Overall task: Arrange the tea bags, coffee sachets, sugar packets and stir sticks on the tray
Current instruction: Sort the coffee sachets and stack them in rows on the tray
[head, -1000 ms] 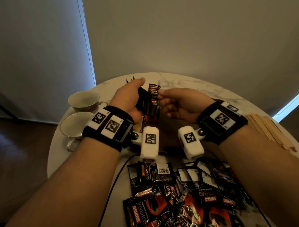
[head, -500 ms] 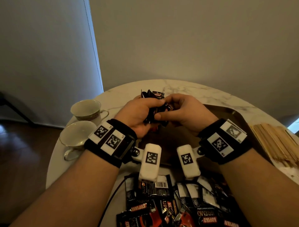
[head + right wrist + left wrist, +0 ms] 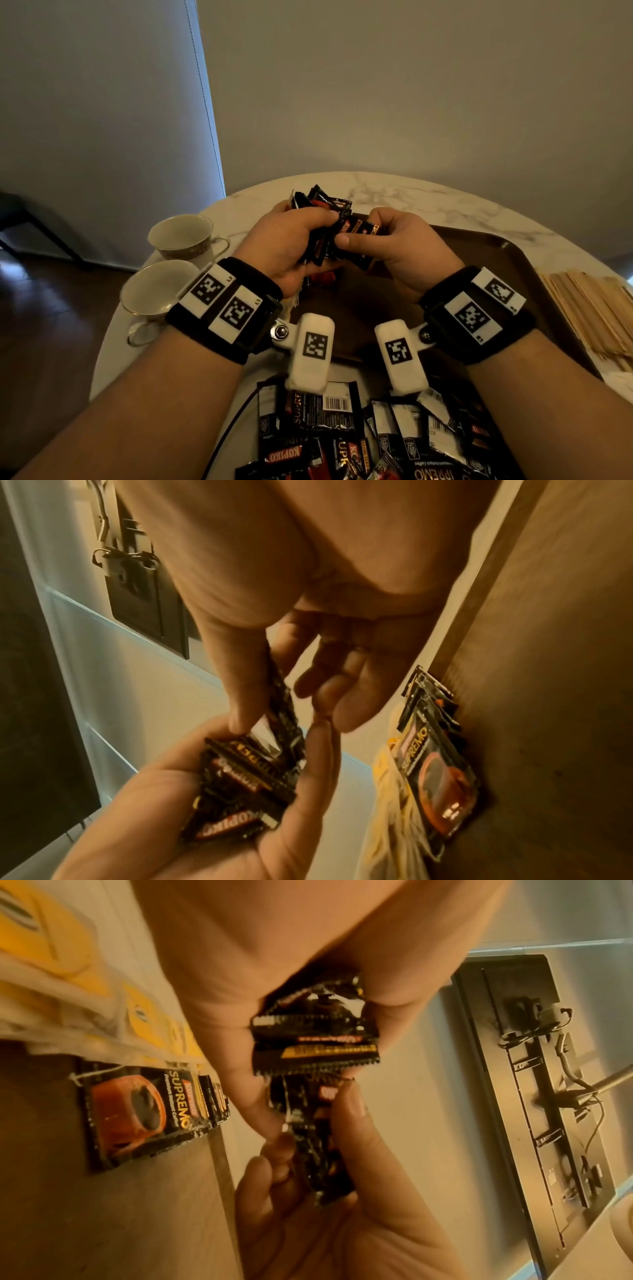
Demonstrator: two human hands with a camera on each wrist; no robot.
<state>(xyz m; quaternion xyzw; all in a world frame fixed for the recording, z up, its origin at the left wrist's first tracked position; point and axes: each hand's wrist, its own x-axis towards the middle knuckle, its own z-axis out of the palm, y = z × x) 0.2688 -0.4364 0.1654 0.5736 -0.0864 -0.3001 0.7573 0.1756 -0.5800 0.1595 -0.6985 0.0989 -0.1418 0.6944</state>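
Coffee sachets point(image 3: 327, 219), a black bunch, held above the far left part of the brown tray point(image 3: 513, 260), between both hands. Left hand point(image 3: 284, 246) fingers curled round the bunch, thumb on top. Right hand point(image 3: 400, 246) pinches one sachet point(image 3: 359, 233) at the bunch's right side, thumb and forefinger; other fingers loosely curled. More sachets laid in a row on the tray point(image 3: 137, 1112) under the hands, yellow tea bags point(image 3: 147, 1010) just beside them. Loose sachet pile point(image 3: 376, 438) on the marble table point(image 3: 411, 195) at the near edge. Stir sticks point(image 3: 589, 308) stacked right of the tray. Two cups point(image 3: 164, 291) on the left.
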